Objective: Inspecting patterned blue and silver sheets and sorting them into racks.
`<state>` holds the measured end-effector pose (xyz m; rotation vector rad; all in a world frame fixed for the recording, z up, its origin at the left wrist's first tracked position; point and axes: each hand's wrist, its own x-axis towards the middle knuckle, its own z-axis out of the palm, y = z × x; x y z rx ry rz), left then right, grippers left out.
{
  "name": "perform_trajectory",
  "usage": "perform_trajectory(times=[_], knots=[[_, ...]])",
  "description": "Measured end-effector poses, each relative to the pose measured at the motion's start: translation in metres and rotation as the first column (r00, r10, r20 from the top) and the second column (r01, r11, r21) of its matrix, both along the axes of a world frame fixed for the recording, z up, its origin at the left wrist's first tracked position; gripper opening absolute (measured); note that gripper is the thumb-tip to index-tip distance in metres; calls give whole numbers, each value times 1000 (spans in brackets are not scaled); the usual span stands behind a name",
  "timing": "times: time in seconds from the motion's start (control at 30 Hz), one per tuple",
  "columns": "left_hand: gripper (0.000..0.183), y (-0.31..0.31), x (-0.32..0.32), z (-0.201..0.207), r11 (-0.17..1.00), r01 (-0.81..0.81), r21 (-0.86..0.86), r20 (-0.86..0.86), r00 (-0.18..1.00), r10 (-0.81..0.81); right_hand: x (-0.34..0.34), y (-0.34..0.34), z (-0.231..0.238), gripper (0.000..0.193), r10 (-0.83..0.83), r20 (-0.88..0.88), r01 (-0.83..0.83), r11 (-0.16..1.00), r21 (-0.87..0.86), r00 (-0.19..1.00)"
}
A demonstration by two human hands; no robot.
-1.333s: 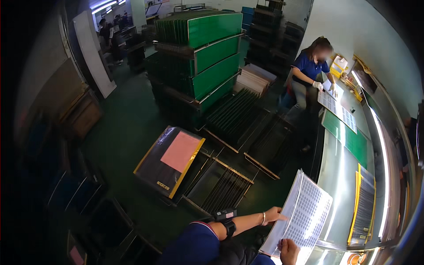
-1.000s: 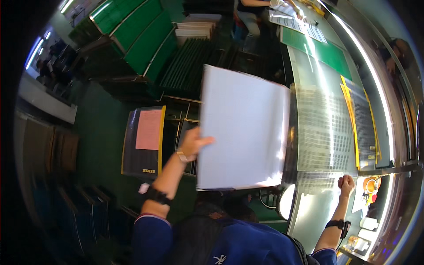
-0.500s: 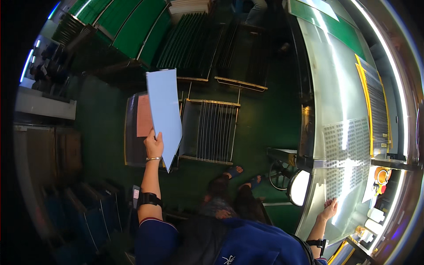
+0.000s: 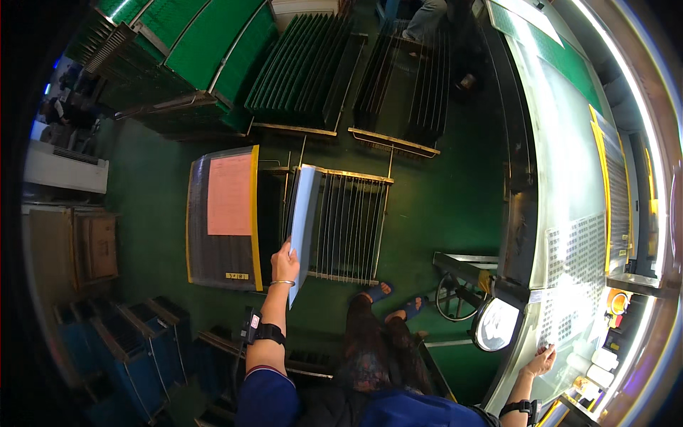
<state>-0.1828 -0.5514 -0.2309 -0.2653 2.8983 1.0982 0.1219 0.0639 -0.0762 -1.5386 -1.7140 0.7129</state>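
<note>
My left hand [image 4: 285, 263] is closed on the near part of a thin light-blue panel [image 4: 304, 206]. I see the panel almost edge-on, upright at the left side of a slotted metal rack [image 4: 384, 220] that holds several thin dark panels. Whether its lower edge sits inside the rack is hidden. On the right, the fingers of my right hand [image 4: 541, 361] pinch the near edge of a see-through sheet with a grid of small dark marks [image 4: 576, 249]. That sheet lies on a bright, glossy worktable [image 4: 558, 153].
A yellow-edged dark screen [image 4: 206, 242] bearing a pink paper [image 4: 230, 196] stands left of the rack. Beyond are racks of green panels [image 4: 299, 67]. Blue panels [image 4: 131, 331] stand at lower left. A round lamp [image 4: 496, 324] and handwheel [image 4: 455, 295] are beside the table.
My left hand has moved right and nearer with the light-blue panel, which has turned from its broad face to nearly edge-on beside the rack. My right hand stays at the sheet's near edge.
</note>
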Motion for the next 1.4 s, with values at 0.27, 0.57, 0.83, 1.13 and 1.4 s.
perform_trajectory(times=[0.27,0.57,0.83,1.13,1.4], knots=[[43,-1,-17,-31,1000,0,-29,69,998,2,6,7,-7,28,-9,-9,9,1000,19,1000],[38,-3,-31,-19,998,23,-62,225,974,-9,10,9,-9,28,-2,15,1,999,41,1000],[32,-7,-47,-8,982,82,-170,314,949,-24,5,5,-6,27,-27,57,24,999,45,998],[33,-7,-54,-3,979,78,-189,400,917,4,12,14,-13,28,-11,83,4,996,91,997],[81,13,-62,-18,993,35,-117,246,969,-5,21,25,-15,33,-54,170,26,987,158,984]])
